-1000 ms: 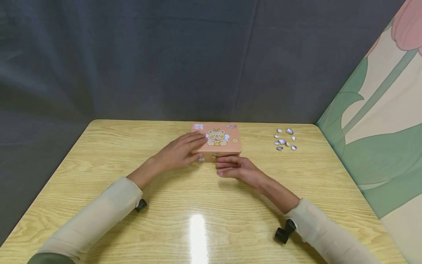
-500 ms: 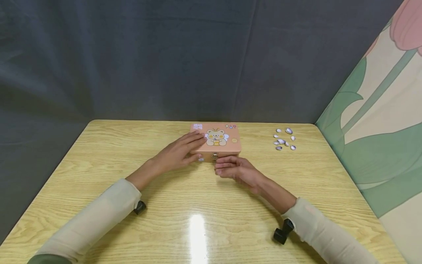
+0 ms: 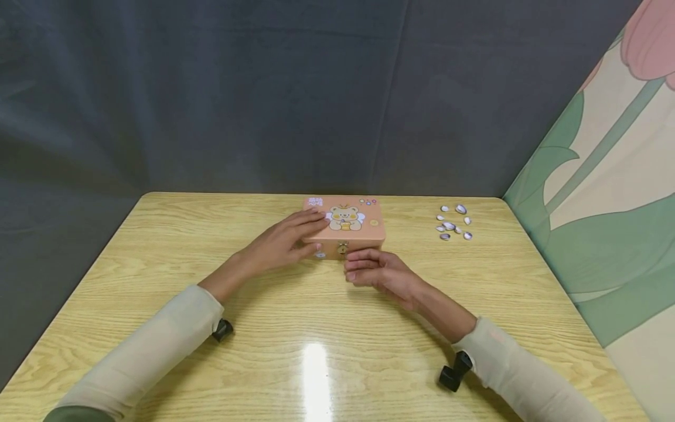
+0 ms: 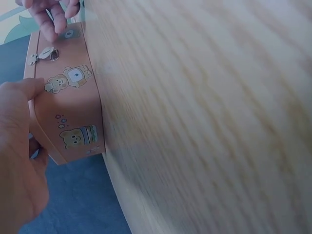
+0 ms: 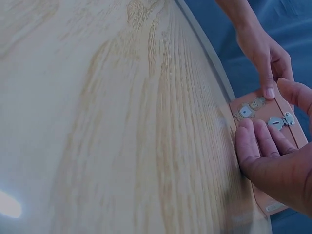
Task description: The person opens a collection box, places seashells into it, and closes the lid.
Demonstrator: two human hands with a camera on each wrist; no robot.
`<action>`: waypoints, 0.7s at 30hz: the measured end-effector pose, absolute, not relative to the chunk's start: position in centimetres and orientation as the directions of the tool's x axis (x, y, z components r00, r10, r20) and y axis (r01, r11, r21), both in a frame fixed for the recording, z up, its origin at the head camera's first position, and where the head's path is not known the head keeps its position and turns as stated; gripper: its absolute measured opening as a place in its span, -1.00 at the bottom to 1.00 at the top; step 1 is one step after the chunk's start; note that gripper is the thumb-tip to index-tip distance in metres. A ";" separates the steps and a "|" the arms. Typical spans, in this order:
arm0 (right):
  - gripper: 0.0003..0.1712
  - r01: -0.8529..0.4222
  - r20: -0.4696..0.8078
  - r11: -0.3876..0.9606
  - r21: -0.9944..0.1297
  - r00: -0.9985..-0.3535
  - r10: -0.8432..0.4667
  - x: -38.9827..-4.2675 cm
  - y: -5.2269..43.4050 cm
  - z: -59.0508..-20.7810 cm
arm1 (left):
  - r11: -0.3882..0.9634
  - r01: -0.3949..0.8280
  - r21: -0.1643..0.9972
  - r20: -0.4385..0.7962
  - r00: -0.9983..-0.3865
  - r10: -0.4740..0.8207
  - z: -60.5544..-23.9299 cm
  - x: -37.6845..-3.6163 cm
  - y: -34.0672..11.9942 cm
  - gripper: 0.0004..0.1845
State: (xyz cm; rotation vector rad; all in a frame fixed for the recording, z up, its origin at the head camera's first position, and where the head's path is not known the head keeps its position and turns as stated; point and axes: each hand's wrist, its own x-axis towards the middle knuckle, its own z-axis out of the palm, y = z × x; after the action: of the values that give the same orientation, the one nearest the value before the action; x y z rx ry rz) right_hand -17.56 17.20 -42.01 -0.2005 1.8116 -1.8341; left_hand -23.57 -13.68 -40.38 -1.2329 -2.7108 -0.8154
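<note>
1. Slightly higher than a second ago, the front edge of the box [image 3: 352, 227] shows more of its front face and clasp [image 3: 343, 248]; both hands stay nearly where they were.
2. Dark curtain [image 3: 263, 94] fills the background, with a flower-printed cloth [image 3: 627, 205] along the right.
3. Below spreads the wood-grained bench [image 3: 316, 310].
4. Two pale sleeves [image 3: 150, 349] reach across it, each with a small black device [image 3: 223, 330] at the cuff.
5. Pink-orange and printed with a bear, the box sits near the bench's far edge, about midway across.
6. Left hand [image 3: 279, 245] holds the box's left end, fingers across the lid, thumb against the front.
7. Right hand [image 3: 382, 272] is at the front, just beside the clasp, fingers loosely bent, thumb apart, gripping nothing; whether its fingertips touch the box, I cannot tell.
8. Small purple-and-white shells [image 3: 448, 226] lie scattered right of the box, well apart from it.
9. Metallic, the clasp sits mid-front; whether it is fastened is unclear.
</note>
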 end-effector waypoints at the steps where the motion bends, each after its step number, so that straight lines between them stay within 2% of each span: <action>1: -0.29 0.266 -0.266 0.069 -0.962 -0.843 -0.468 -17.5 17.3 -42.0 | 0.538 0.711 0.453 0.260 -0.682 0.684 -40.3 -23.6 -13.7 -0.33; 12: -0.53 0.104 -0.178 0.309 -0.945 -0.959 -0.222 -17.5 20.2 -41.6 | 0.495 0.741 0.454 0.326 -0.655 0.682 -40.9 -23.8 -13.9 -0.39; 17: -0.44 0.007 -0.074 0.429 -0.903 -0.987 -0.140 -17.9 21.3 -41.2 | 0.482 0.757 0.441 0.354 -0.640 0.682 -41.1 -23.9 -13.9 -0.41; 21: -0.32 -0.099 0.028 0.492 -0.865 -0.988 -0.150 -18.4 21.7 -40.8 | 0.466 0.768 0.438 0.377 -0.628 0.681 -41.1 -23.9 -14.0 -0.43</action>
State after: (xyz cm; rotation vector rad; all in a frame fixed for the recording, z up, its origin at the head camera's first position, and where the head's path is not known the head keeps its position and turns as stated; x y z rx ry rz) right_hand -18.39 21.74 -40.85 -0.2234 2.6689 -1.5422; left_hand -23.95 -13.95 -41.12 -1.2748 -2.5597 -0.8826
